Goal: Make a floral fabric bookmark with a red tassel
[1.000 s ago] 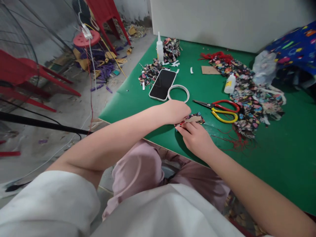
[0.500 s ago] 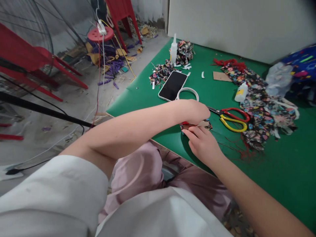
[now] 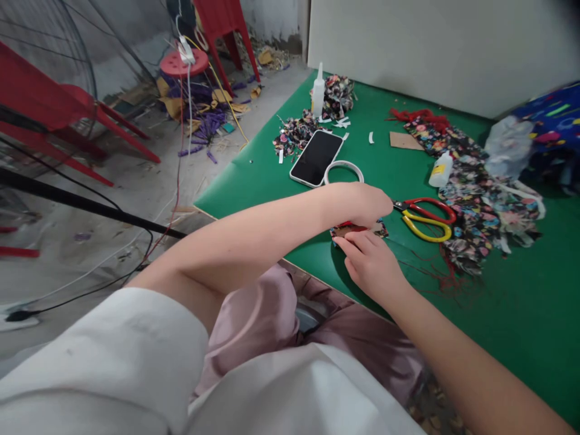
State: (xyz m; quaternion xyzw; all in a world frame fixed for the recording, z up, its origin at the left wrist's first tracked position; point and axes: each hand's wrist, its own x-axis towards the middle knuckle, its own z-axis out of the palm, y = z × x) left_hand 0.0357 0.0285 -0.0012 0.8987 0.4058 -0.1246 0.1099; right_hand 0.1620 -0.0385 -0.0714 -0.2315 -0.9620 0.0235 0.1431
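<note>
A green-topped table (image 3: 507, 314) fills much of the view, with a pale upright panel (image 3: 408, 54) along its far side. On the floor at the left stands a red plastic chair (image 3: 31, 90), with a round red stool (image 3: 199, 63) beyond it carrying a white power strip (image 3: 185, 51). At the table's right side sits a dark blue patterned cloth (image 3: 555, 121), and beside it a crumpled clear plastic bag (image 3: 510, 145). A long heap of black floral fabric (image 3: 475, 205) runs down from there, with red threads (image 3: 421, 117) at its far end.

The left hand (image 3: 371, 202) bends over the table near the front edge; its fingers are hidden behind the wrist, so I cannot tell whether they are apart or together. The right hand (image 3: 374, 266) comes in from the other side, its fingertips pinched on the near edge of a small floral-edged piece (image 3: 344, 230). That piece lies between the two hands, partly covered by both, with brown and red showing on its face.

Just past the left forearm, a smartphone (image 3: 317, 158) lies screen up and dark. The red-and-yellow-handled scissors (image 3: 408, 215) lie right of the left hand, their blades mostly hidden behind it. A white tape roll (image 3: 341, 164) rests against the phone's near corner. A slim nozzle bottle (image 3: 318, 98) stands upright among floral scraps (image 3: 296, 133), while a yellow-labelled bottle (image 3: 440, 170) leans by the fabric heap. Smallest are the white paper slips (image 3: 371, 138) scattered beyond the phone
</note>
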